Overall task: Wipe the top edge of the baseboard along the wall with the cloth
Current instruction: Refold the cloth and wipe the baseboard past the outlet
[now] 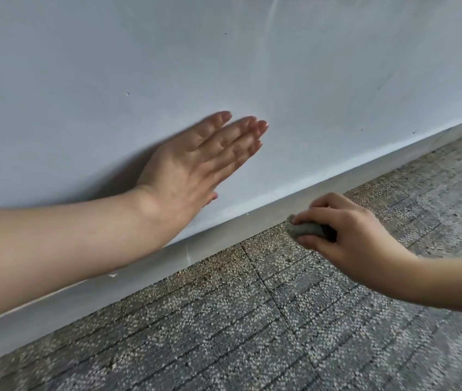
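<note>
Left hand (193,167) spread flat on pale wall (111,66). Right hand (348,230) clenched around bunched grey cloth (307,229), near pale grey baseboard (224,238), seemingly just clear. Wiping step; next: press onto top edge.

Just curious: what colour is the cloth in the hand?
Grey; the cloth shows bunched in the right hand, head view.

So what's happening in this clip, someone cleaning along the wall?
Yes. A person crouches at a pale wall. The left hand lies flat and open against it, as if for support. The right hand grips a bunched grey cloth low against the baseboard, near the speckled carpet, rather than on its top edge.
</note>
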